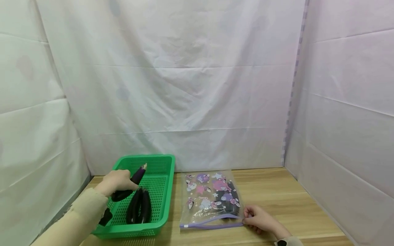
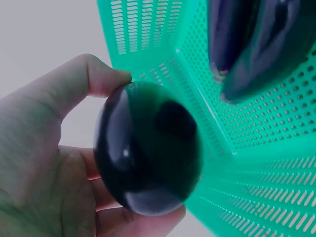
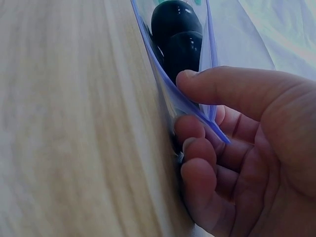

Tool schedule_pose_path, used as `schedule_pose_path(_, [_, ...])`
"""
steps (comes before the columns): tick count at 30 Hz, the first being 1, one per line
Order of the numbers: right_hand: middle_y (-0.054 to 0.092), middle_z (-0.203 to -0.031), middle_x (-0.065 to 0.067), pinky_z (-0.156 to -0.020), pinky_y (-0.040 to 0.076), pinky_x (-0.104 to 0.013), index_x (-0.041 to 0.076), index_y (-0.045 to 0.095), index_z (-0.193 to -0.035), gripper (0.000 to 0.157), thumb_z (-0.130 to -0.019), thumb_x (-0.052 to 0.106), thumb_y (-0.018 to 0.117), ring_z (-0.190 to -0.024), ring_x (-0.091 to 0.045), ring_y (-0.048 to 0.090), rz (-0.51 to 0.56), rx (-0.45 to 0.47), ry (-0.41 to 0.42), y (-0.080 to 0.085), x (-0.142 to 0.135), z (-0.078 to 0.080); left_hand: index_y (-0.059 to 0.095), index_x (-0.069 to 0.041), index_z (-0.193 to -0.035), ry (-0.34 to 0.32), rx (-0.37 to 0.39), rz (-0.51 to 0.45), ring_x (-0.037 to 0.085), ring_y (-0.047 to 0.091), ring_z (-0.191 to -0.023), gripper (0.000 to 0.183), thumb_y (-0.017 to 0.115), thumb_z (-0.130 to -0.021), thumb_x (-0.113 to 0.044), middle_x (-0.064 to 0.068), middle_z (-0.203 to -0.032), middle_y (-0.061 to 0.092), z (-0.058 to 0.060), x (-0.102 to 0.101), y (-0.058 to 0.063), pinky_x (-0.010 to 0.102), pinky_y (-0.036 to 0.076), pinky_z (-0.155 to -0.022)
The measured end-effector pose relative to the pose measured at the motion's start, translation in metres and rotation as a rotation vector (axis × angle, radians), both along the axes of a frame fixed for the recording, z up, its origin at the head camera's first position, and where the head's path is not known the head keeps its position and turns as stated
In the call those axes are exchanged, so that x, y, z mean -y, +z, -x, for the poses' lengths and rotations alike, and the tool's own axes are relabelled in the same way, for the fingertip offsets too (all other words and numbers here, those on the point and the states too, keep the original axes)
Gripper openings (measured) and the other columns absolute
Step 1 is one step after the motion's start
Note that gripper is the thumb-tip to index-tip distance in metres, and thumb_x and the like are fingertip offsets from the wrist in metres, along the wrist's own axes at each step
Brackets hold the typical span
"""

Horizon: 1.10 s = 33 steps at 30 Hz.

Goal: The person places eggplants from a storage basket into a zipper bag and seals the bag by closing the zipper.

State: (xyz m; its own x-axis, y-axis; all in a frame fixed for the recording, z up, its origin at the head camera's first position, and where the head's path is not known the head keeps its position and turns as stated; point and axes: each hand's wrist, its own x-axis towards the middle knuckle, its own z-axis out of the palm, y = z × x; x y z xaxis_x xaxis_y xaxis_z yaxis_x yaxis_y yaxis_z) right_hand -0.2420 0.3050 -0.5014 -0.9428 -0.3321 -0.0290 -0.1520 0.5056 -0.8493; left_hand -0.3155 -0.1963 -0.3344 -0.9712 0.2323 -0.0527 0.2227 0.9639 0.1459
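Note:
Above the green basket (image 1: 171, 191), my left hand (image 1: 118, 181) grips a dark purple eggplant (image 1: 138, 175). In the left wrist view the rounded end of that eggplant (image 2: 148, 148) faces the camera, with thumb and fingers curled round it. Two more eggplants (image 1: 144, 206) lie side by side on the basket's floor. My right hand (image 1: 260, 220) pinches the near right corner of a clear printed zipper bag (image 1: 197, 208). The purple-edged mouth of the bag gapes, and dark eggplants (image 3: 180, 47) lie inside; how many is hard to tell.
The bag lies flat on a wooden table (image 1: 277, 191), just right of the basket. White cloth (image 1: 191, 95) hangs behind the table, with more cloth along the left and right sides. A white slider (image 1: 186, 226) sits at the left end of the bag's zipper.

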Motion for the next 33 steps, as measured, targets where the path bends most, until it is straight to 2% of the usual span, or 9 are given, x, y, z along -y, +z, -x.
schedule_pose_path(11, [0.047, -0.057, 0.001, -0.034, 0.036, -0.025, 0.006, 0.047, -0.078, 0.023, -0.077, 0.020, 0.065, -0.043, -0.011, 0.040, 0.002, 0.012, 0.005, 0.003, -0.001, 0.002, 0.048, -0.011, -0.065, -0.019, -0.027, -0.048, 0.015, 0.036, -0.047, 0.040, 0.068, -0.067, -0.045, 0.003, -0.056, 0.040, -0.010, -0.019, 0.007, 0.030, 0.028, -0.042])
schedule_pose_path(22, [0.047, -0.057, 0.001, -0.034, 0.037, -0.025, 0.005, 0.047, -0.077, 0.023, -0.077, 0.020, 0.065, -0.042, -0.010, 0.041, -0.002, 0.003, 0.012, 0.001, -0.003, 0.001, 0.051, -0.012, -0.069, -0.049, -0.047, -0.051, 0.016, 0.040, -0.048, 0.028, 0.064, -0.069, -0.037, 0.003, -0.060, 0.047, -0.019, -0.037, 0.013, 0.030, 0.030, -0.042])
schedule_pose_path(33, [0.047, -0.057, 0.001, -0.034, 0.037, -0.026, 0.006, 0.047, -0.078, 0.024, -0.077, 0.022, 0.065, -0.043, -0.010, 0.041, -0.016, 0.008, 0.004, 0.001, -0.004, 0.001, 0.052, -0.012, -0.066, -0.088, -0.066, -0.082, 0.014, 0.039, -0.045, 0.028, 0.065, -0.069, -0.036, 0.002, -0.057, 0.045, -0.028, -0.058, 0.014, 0.029, 0.030, -0.041])
